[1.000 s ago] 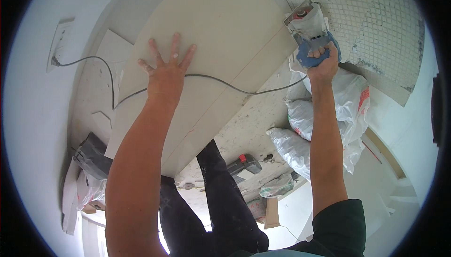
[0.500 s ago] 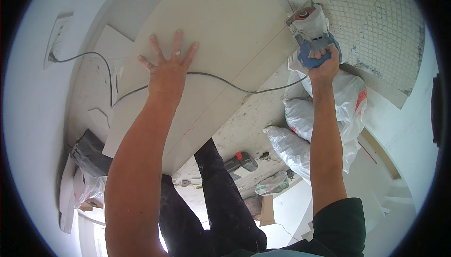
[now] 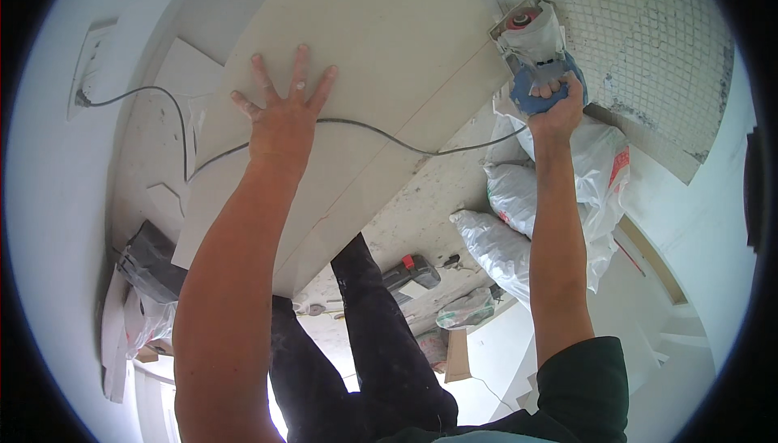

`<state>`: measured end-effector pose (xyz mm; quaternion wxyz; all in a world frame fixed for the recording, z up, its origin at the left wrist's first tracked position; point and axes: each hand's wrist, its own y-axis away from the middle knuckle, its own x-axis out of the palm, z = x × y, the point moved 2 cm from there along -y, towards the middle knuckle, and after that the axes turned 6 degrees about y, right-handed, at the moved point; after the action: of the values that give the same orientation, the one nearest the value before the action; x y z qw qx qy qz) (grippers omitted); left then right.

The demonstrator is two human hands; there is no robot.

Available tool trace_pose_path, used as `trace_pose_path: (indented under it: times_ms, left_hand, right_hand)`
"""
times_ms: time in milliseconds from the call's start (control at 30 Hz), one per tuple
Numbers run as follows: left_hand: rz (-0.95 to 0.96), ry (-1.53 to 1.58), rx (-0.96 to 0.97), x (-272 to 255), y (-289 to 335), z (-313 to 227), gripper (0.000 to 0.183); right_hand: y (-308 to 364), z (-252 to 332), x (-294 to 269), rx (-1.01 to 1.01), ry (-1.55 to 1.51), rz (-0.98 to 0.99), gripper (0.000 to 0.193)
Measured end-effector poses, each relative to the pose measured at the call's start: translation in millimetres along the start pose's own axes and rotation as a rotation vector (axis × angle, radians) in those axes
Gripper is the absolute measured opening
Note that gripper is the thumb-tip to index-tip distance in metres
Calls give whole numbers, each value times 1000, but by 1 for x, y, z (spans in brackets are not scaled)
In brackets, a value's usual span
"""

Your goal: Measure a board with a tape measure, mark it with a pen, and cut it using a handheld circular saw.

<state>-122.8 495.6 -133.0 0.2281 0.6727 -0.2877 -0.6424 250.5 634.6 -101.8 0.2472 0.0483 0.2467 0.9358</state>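
Observation:
A large beige tile slab (image 3: 381, 46) lies in front of me, with a thin red line running slantwise across it. My left hand (image 3: 284, 115) rests flat on the slab with its fingers spread, holding nothing. At the slab's right edge, by the far end of the red line, my right hand (image 3: 561, 111) is wrapped around the handle of a blue handheld tile cutter (image 3: 531, 46). A pale covering wraps the cutter's head, and a red round part shows there; the blade's edge is hidden. The cutter's black cord (image 3: 381, 129) runs across the slab, passing just below my left hand.
Stacked white sacks (image 3: 510, 200) stand below my right forearm. A wall socket (image 3: 91, 78) at the left holds the cord's plug. Mesh-backed tile sheeting (image 3: 632, 46) leans at the far right. A black-and-red tool (image 3: 409, 273) lies on the floor beside my leg.
The whole view has shifted slightly. Both hands keep their places, the left flat on the slab and the right around the cutter's handle.

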Motion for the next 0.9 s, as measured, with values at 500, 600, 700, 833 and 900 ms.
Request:
trace_pose_path:
  times_ms: [500,600,700,833,900]
  left_hand:
    - [-17,-11,0,3,-1,-1,93]
    - [-17,-39,-7,2,-1,-1,93]
    - [15,-39,-12,0,0,-1,93]
    - [-10,-27,-1,5,0,1,93]
    - [-16,-40,9,1,-2,-3,93]
  right_hand:
    - [8,-3,1,6,9,-50,19]
    - [12,-3,4,5,19,-68,15]
    - [12,-4,2,4,17,-67,15]
    - [14,-6,3,-13,20,-61,19]
    - [15,-4,0,-20,19,-80,19]
